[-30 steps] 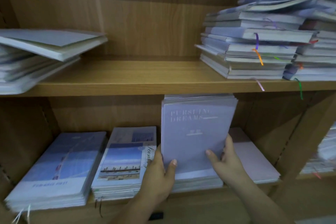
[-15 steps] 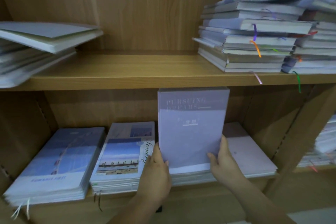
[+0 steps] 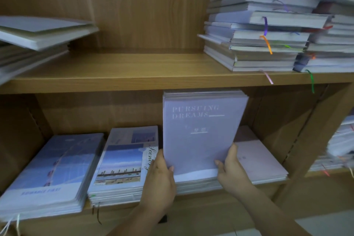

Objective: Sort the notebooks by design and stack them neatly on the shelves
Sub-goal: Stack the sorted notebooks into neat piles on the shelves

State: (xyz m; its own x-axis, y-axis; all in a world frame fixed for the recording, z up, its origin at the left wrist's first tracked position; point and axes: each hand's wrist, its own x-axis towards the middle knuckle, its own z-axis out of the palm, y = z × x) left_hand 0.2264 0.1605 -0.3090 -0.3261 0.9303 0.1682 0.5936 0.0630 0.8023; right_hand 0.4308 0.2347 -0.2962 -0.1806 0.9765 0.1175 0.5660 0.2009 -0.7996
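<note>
A bundle of lilac notebooks [image 3: 201,132] printed "PURSUING DREAMS" stands tilted up on the lower shelf, its top edge near the upper shelf board [image 3: 134,84]. My left hand [image 3: 160,180] grips its lower left corner, and my right hand [image 3: 232,168] grips its lower right edge. The bundle rests on a flat stack of the same lilac notebooks [image 3: 197,182]. A pink stack [image 3: 258,161] lies to the right of it. To the left lie a stack of scenery-photo notebooks [image 3: 122,161] and a stack of blue-sky notebooks [image 3: 55,170].
On the upper shelf, a tall untidy pile of mixed notebooks [image 3: 268,32] with coloured ribbons fills the right side, and a slanting pile [image 3: 34,34] sits at the left. A wooden upright [image 3: 321,130] bounds the compartment on the right, with more notebooks [image 3: 339,145] beyond it.
The held lilac bundle stays upright in both hands; its notebooks were squared together half a second ago and are fanned at the top again now. The view has shifted slightly.
</note>
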